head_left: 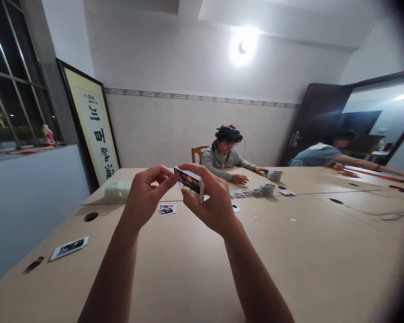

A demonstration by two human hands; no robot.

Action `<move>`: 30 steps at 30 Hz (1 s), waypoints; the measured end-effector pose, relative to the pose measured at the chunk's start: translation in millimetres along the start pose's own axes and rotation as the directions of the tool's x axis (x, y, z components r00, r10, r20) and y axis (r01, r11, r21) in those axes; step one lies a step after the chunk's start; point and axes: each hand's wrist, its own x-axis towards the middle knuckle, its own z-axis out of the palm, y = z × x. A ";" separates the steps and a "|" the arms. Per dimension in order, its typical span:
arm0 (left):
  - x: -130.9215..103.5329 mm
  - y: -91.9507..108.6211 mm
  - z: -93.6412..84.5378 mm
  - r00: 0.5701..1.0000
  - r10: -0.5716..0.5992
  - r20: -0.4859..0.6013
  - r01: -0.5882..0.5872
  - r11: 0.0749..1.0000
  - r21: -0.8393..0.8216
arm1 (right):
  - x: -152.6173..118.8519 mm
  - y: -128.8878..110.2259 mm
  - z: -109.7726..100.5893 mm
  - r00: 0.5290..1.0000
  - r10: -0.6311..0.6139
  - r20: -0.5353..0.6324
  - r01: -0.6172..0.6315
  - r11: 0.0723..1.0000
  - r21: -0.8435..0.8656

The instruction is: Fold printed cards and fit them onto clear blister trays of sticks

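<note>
Small printed box (190,181) in my right fingers (207,173)

Head view: I hold it raised above the tabletop (188,269), right fingers closed around it; my left fingers (164,185) touch its left end, whether pinching I cannot tell. Printed packets (69,247) lie near the tabletop's left edge.

Single head-worn view; faces forward, slightly down; bare left hand (144,193) and bare right hand (212,199) close, mid-frame; broad pale wood-toned table (182,269) below; pale grey wall (155,125) farther off, upper frame
</note>
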 end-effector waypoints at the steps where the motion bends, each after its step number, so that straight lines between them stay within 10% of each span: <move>1: 0.8 -0.8 -1.4 1.000 0.003 0.018 -0.003 1.000 -0.022 | -0.3 0.2 -0.2 1.000 0.005 0.010 -0.005 1.000 0.008; 13: 2.5 -4.3 7.3 1.000 0.025 0.006 -0.024 0.994 -0.104 | 1.7 -6.2 1.9 0.970 0.244 0.021 -0.245 0.962 0.122; 30: -0.3 1.0 11.8 0.996 0.051 -0.072 -0.051 0.999 -0.007 | 3.0 -0.6 5.5 0.968 0.249 0.024 -0.249 0.950 0.189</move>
